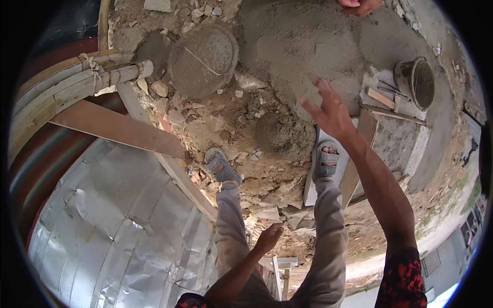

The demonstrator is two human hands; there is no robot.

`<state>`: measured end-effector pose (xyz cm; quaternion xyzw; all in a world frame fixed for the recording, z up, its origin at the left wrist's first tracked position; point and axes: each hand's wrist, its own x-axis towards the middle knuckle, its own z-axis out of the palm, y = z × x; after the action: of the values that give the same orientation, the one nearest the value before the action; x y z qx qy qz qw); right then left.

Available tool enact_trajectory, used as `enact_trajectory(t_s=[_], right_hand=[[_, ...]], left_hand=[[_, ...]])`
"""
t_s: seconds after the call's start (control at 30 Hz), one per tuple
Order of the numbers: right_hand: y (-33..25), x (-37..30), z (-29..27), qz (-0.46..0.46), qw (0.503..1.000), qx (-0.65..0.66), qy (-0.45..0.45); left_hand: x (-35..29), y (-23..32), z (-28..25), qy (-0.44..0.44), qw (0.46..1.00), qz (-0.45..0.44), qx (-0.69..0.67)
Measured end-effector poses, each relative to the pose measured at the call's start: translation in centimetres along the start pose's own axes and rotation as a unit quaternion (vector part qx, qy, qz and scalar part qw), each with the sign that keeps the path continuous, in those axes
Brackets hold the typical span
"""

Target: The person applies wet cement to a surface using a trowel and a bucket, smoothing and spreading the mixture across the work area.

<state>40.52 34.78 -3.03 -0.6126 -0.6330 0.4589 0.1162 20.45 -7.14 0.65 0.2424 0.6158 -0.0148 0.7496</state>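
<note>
Building plot, bare rubble underfoot; from where I stand, one worker straddles the ground, sandals planted apart. Right hand [331, 110] out ahead over the near edge of the wet mortar [308, 51], fingers spread, thumb held off, nothing in the grip. Contact with the surface: cannot tell. Left hand [269, 237] back between the knees, fingers loosely bent and close together; nothing seen in it, though the palm is hidden and I cannot tell how far it closes.

The mortar lies as a broad grey sheet beyond the feet, with a lumpier mound [285, 136] just left of the right foot. My reading: heavy for its bulk, soft, gritty, slick on top, slumping when lifted. No firm edge to grip; better scooped from beneath with a cupped palm or a tool (bare skin will not thank anyone for it).

Left of the sheet, a round pan [235, 53] caked in the same grey; likely weighty, best taken by opposite sides of the rim. On the right, a bucket [404, 78], tilted to my eye, near a short strip of wood [380, 97]. At the top edge, another person's hand [362, 6], partly cut off.
</note>
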Motion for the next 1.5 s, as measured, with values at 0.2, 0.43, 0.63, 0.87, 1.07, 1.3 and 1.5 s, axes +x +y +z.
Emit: enact_trajectory(t_s=[0.2,0.43,0.63,0.87,1.07,1.3,1.5], right_hand=[[-11.2,15.5,12.7,-0.007,1.0,0.001,-0.002],[-20.6,14.0,18.1,0.021,0.994,0.08,-0.072],[-25.6,5.9,12.8,0.055,0.975,0.083,-0.2],[-32.5,-3.1,0.3,0.089,0.895,0.222,-0.377],[-29.9,0.8,-1.0,0.126,0.897,0.208,-0.369],[-18.2,11.7,7.9,0.049,0.976,0.021,-0.21],[-8.0,21.7,11.5,0.042,0.999,0.015,-0.028]], left_hand=[[-0.1,-3.0,-7.0,0.048,0.998,-0.035,-0.025],[1.3,-3.4,-16.4,0.151,0.868,0.02,-0.472],[6.8,4.2,-33.4,0.208,0.861,0.115,-0.45],[12.5,14.8,-37.5,-0.008,0.91,0.158,-0.382],[11.9,14.2,-27.2,-0.117,0.851,0.09,-0.503],[19.8,11.4,-28.7,-0.078,0.722,0.118,-0.677],[23.0,19.5,-34.2,0.061,0.842,0.1,-0.527]])
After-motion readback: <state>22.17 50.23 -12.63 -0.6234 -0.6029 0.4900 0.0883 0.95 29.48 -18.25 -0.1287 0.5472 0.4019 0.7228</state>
